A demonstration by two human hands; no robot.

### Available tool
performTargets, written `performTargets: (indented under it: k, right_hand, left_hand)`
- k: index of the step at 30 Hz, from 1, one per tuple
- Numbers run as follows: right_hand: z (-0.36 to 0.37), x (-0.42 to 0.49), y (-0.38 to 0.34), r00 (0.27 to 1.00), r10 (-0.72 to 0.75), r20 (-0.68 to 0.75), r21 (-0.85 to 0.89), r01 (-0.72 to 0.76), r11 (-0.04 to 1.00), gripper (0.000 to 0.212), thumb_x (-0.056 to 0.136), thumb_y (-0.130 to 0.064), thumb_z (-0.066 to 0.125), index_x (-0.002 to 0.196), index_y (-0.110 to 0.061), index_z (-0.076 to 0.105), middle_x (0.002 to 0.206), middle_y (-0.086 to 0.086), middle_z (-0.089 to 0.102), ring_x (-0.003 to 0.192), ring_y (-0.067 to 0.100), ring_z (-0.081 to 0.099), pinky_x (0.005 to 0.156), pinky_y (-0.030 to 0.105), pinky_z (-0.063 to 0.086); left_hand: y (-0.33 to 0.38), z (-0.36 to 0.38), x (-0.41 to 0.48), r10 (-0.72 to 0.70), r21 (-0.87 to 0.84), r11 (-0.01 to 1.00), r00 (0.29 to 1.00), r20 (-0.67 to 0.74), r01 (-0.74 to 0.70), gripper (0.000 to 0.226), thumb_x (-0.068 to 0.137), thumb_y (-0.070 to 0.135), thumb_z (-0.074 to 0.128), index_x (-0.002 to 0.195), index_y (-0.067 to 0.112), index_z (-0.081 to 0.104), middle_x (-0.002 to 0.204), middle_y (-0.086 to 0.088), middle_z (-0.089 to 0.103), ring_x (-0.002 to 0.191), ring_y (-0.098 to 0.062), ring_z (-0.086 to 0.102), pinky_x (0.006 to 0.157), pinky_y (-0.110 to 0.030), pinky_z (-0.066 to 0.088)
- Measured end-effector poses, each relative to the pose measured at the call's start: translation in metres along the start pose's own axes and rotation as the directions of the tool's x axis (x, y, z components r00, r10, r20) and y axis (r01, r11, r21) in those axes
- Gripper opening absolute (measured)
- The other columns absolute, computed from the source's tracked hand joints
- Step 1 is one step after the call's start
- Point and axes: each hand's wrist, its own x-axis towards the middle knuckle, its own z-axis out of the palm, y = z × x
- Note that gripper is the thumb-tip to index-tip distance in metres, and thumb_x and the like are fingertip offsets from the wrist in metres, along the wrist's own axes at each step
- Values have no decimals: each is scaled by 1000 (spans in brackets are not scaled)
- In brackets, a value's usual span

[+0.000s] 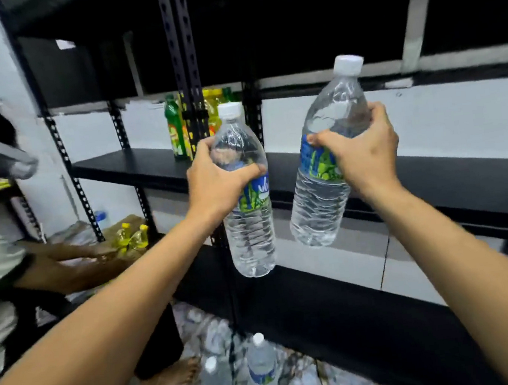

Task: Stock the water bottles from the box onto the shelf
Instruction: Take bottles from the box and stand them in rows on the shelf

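Observation:
My left hand (217, 180) grips a clear water bottle (251, 236) with a white cap and a blue-green label, held upright in front of the black shelving post. In my right hand (364, 152) is a second, similar water bottle (326, 203), tilted so its cap leans right, in front of the middle black shelf (451, 177). Both bottles hang in the air, not touching any shelf board. Low down by the floor stand more water bottles (261, 364); no box edge is visible around them.
Green and yellow bottles (177, 128) stand on the middle shelf at the post. A lower black shelf (353, 313) runs below. On the left another person bends over yellow oil bottles (131, 233) on the floor; their bare foot (175, 376) is near the floor bottles.

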Motion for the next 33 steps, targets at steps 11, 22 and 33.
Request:
performTargets:
  k: [11,22,33]
  right_hand:
    - [4,142,58,980,103,-173,-287,-150,946,71,64,-35,90,121,-13,53,110,0,63,100,20,62,79,26,48]
    - [34,208,140,956,50,-288,-354,-155,923,78,70,-33,88,133,-16,45,113,-3,63,103,18,64,91,28,49]
    - [56,225,181,964,-49,-261,-376,-55,925,85,72,-41,89,141,-18,44,122,-12,61,109,6,59,94,18,43]
  left_hand:
    - [-3,115,154,3,-96,995,989,146,12,78,53,37,95,121,25,58,104,11,70,93,-7,69,88,-34,60]
    - [-53,224,233,72,-224,974,977,201,-26,78,65,31,92,133,29,53,105,12,65,95,-3,65,85,-21,55]
    - [-83,279,250,174,-312,939,982,79,-142,85,68,56,87,139,28,50,122,4,70,110,-12,68,95,-37,57]
